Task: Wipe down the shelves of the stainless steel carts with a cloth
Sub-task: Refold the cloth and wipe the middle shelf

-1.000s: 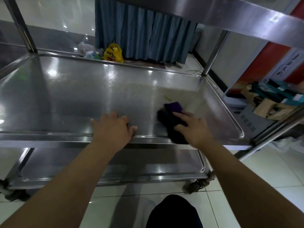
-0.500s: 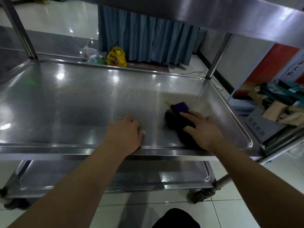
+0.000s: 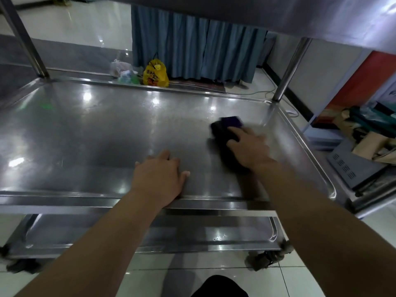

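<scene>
The middle shelf of a stainless steel cart fills the view, shiny and rimmed. My right hand presses down on a dark cloth with a purple patch, on the shelf's right part, a little in from the right rim. My left hand lies flat on the shelf near its front edge, fingers spread, holding nothing. The top shelf overhangs at the upper right. The bottom shelf shows below the front edge.
Upright cart posts stand at the back left and back right. On the floor behind are a yellow bag, clear plastic bags and a blue curtain. Boxes and clutter sit to the right. A caster is below.
My right hand has pushed the cloth away from the front edge, toward the shelf's back right. My left hand has stayed flat near the front edge.
</scene>
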